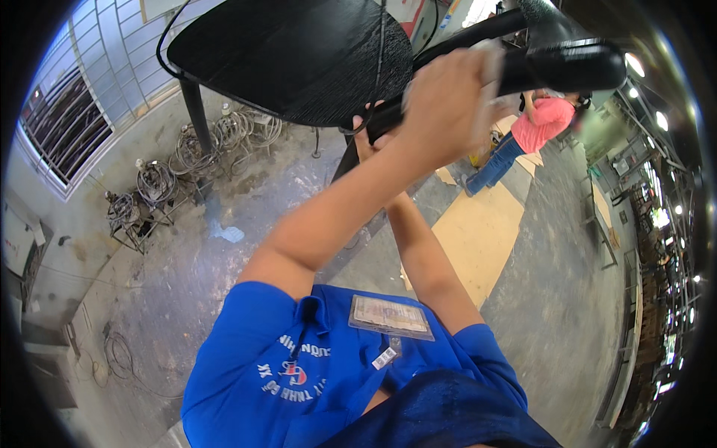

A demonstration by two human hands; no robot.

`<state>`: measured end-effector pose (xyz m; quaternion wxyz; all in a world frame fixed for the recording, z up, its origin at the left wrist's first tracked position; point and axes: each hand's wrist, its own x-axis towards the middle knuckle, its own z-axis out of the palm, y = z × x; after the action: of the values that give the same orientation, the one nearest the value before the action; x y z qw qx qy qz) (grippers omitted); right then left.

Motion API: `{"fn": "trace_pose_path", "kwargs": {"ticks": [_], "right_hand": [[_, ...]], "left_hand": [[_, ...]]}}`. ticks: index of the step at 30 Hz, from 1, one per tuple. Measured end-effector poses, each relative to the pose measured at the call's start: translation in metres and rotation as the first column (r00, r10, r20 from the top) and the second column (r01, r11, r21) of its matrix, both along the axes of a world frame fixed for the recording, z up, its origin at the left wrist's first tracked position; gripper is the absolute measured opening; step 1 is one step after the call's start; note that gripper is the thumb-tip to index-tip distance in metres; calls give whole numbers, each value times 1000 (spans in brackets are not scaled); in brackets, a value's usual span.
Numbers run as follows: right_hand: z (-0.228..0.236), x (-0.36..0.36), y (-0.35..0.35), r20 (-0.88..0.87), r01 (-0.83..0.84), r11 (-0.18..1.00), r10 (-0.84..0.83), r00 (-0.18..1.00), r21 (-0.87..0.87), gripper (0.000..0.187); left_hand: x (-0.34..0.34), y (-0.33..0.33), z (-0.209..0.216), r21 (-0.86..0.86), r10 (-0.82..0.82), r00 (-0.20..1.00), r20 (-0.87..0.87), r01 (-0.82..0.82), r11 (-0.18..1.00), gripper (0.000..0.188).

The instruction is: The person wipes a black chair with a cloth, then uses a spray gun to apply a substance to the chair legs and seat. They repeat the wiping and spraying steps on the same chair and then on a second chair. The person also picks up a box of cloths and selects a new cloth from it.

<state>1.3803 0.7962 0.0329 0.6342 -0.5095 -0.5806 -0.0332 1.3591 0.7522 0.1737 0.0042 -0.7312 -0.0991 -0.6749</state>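
Observation:
A black wooden chair [291, 56] is in front of me, its broad seat at the upper left. A thick, rounded black rail [567, 69] runs from beside the seat to the upper right. My left hand [452, 93] reaches across to the right and is closed over this rail. Motion smears its fingers, and a pale, thin piece shows at their edge, too blurred to name. Below and left of it, my right hand [370, 138] has its fingers round the rail's lower end beside the seat. Part of that hand is hidden behind the wood and my left forearm.
A person in a pink top [544, 119] stands beyond the rail. Flat cardboard [478, 235] lies on the concrete floor. Coiled hoses [157, 183] hang on stands along the left wall, below a barred window [67, 123]. A loose cable [123, 358] lies at lower left.

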Motion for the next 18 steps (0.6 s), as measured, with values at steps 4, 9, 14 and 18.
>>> {"fn": "trace_pose_path", "kwargs": {"ticks": [4,9,14,18], "right_hand": [[7,9,-8,276,-86,995,97,956,-52,49],[-3,9,-15,89,-297,954,299,950,-41,48],[-50,-15,-37,-24,-410,879,417,908,-241,46],[-93,-24,-46,-291,-680,636,615,733,-367,46]], "left_hand": [[-27,-3,-24,-40,176,983,42,-175,984,60],[10,-12,-2,-64,121,990,67,-116,991,71],[-32,-5,-52,-166,367,926,88,-350,922,58],[-38,-3,-68,-182,206,959,196,-171,968,60]]}}
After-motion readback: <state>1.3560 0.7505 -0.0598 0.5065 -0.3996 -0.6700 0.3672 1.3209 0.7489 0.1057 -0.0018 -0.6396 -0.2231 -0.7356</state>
